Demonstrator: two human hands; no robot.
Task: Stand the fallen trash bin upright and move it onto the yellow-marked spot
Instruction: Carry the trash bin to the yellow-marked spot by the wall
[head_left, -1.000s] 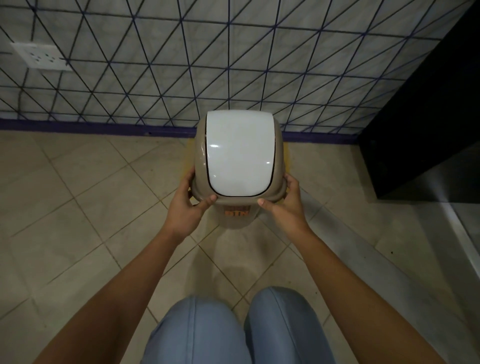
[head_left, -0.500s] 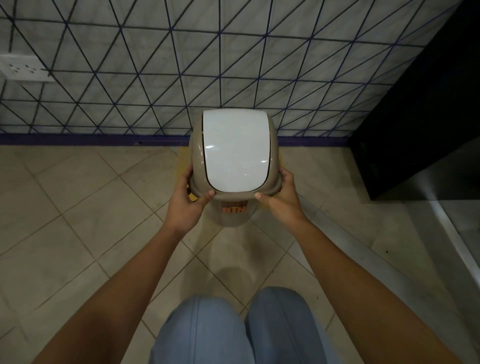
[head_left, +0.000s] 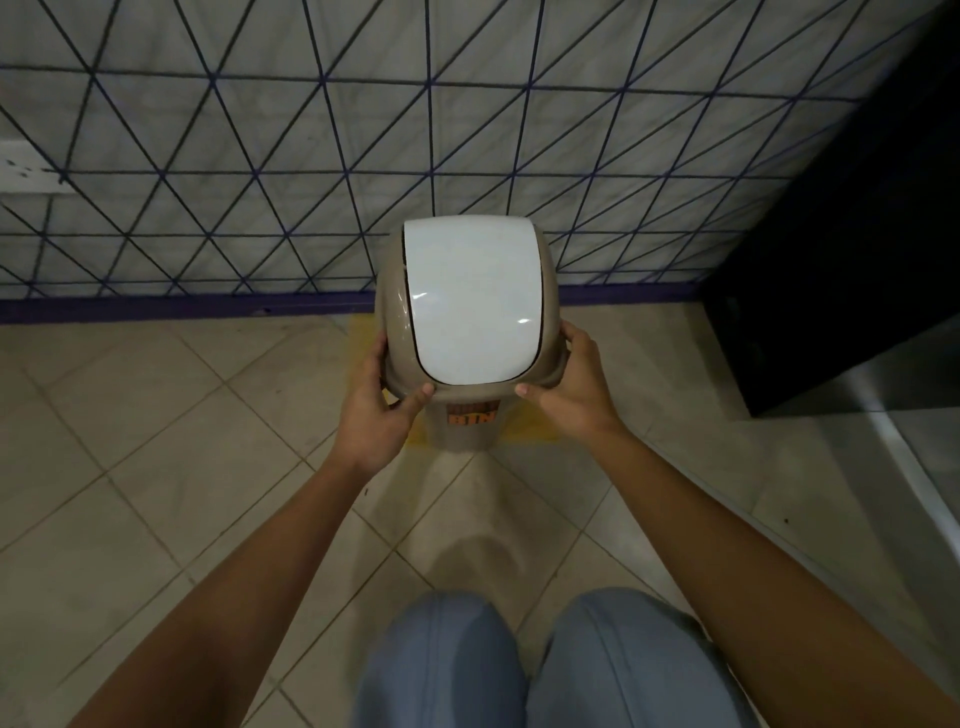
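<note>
The beige trash bin (head_left: 470, 415) stands upright near the wall, with its white swing lid (head_left: 470, 301) facing up and an orange label on its front. My left hand (head_left: 376, 405) grips the left side of the bin's rim. My right hand (head_left: 569, 387) grips the right side. Yellow floor marking (head_left: 524, 423) shows around the bin's base, at its front right and behind it on the left; the bin hides most of it.
A tiled wall (head_left: 260, 156) with dark diagonal lines rises right behind the bin. A black cabinet (head_left: 841, 249) stands at the right, with a metal surface (head_left: 909, 415) below it. A white socket (head_left: 26, 174) sits on the wall at far left. My knees (head_left: 530, 660) are at the bottom.
The bin has shifted away from me toward the wall, with both hands holding its rim throughout. More yellow marking shows around its base now.
</note>
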